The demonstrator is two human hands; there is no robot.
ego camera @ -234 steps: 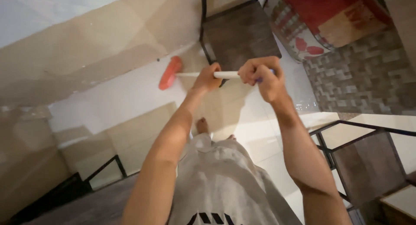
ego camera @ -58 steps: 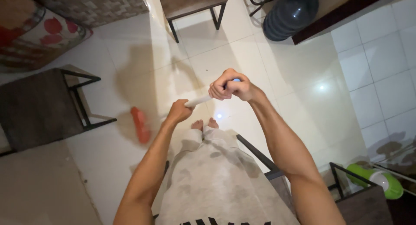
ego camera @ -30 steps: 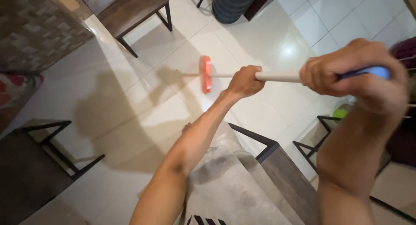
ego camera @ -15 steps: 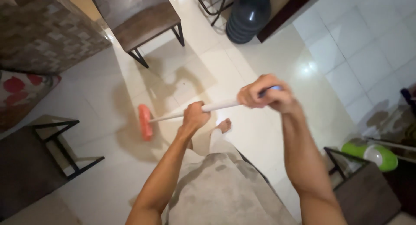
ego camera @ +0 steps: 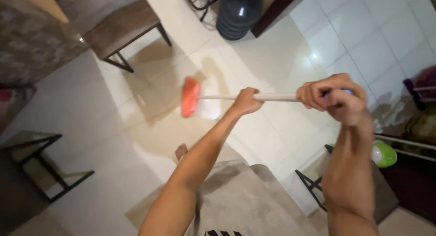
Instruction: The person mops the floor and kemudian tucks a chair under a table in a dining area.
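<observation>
Both hands — left hand (ego camera: pixel 247 101), right hand (ego camera: pixel 334 97) — fingers closed round the white broom handle (ego camera: pixel 277 97), orange head (ego camera: pixel 190 96) mid-floor (ego camera: pixel 113 127); how much is swept, can't tell.

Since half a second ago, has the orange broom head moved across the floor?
Yes. The orange broom head has swung away from the person's feet, toward the dark water jug.

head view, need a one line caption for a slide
Both hands grip a white-handled broom, left hand mid-handle, right hand at its end, orange head over the tiled floor near a water jug.
</observation>
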